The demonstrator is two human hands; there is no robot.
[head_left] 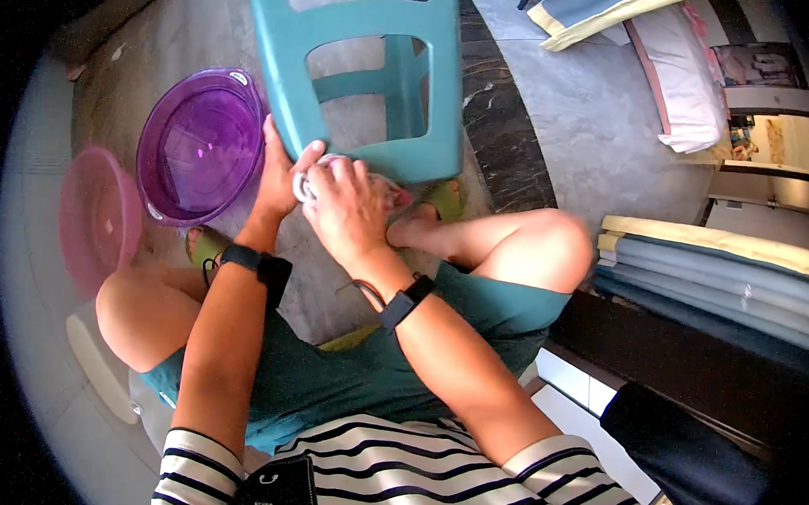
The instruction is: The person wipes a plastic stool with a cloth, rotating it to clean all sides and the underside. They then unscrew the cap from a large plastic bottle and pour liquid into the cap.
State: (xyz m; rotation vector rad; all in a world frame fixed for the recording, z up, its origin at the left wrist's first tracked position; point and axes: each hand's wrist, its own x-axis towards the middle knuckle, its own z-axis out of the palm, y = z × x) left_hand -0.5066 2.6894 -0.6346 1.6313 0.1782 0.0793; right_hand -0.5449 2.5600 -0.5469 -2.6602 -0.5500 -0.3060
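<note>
A teal plastic stool (pixel 292 44) lies tipped in front of me, its open side frame toward the top of the view. My left hand (pixel 277 186) grips the stool's near left corner, fingers along the outer side and thumb at the edge. Bunched under my right hand (pixel 345 212) is a white and pinkish cloth (pixel 301 187), pressed against the stool's near edge. The right fingers are curled over the cloth and hide most of it. To the left of the stool sits a purple basin (pixel 201 149) holding what looks like water.
A pink basin (pixel 97 221) stands farther left, near my knee. Green slippers (pixel 444 205) are on my feet. Folded mats (pixel 715 275) are stacked on a dark surface at right. A white padded item (pixel 674 79) and other mats (pixel 604 13) lie at the upper right.
</note>
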